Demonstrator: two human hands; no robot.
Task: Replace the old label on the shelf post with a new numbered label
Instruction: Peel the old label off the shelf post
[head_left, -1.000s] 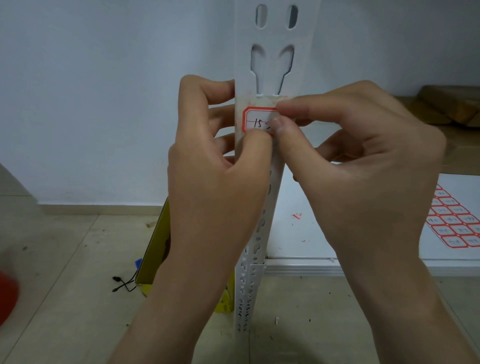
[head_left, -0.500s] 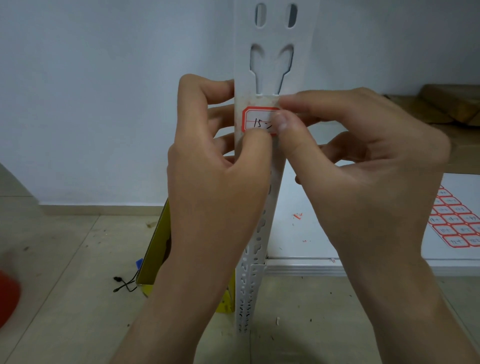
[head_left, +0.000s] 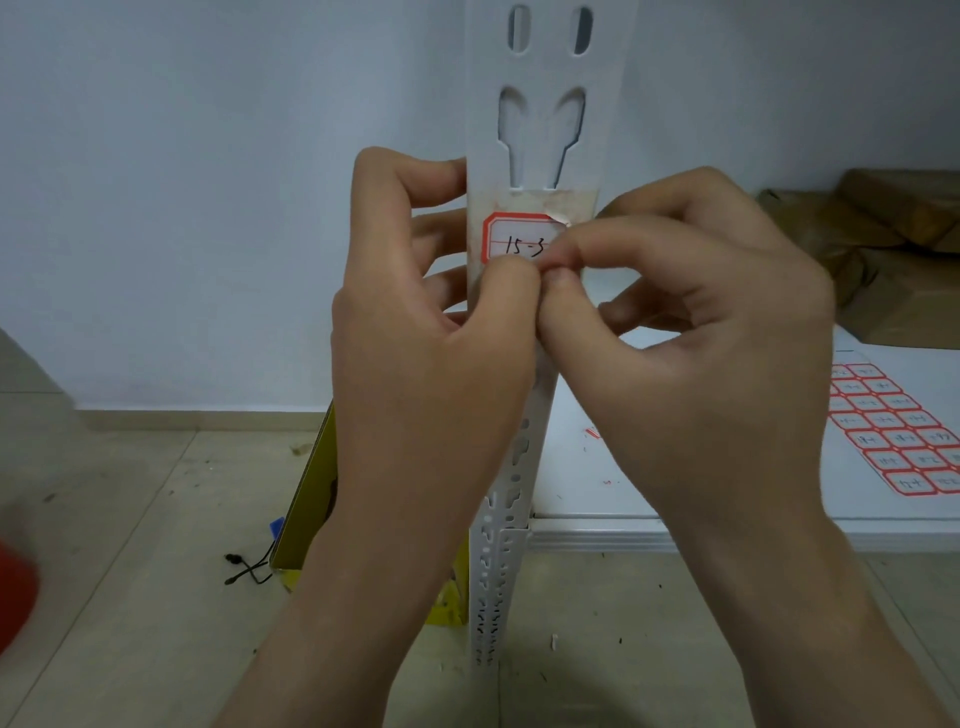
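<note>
A white slotted shelf post rises in the middle. Stuck on it over yellowed tape is a red-bordered white label marked "15-3"; its top right corner curls off the post. My left hand wraps the post from the left, thumb pressed under the label. My right hand comes from the right, thumb and forefinger pinched together at the label's lower right corner. The label's right end is hidden behind those fingertips.
A sheet of red-bordered numbered labels lies on the white shelf board at right. Brown packages sit behind it. A yellow box and a black cable are on the tiled floor left of the post.
My right fingertips have slid down from the label's upper right to its lower right corner, exposing the "3" and a lifted top right corner. The left hand kept its hold.
</note>
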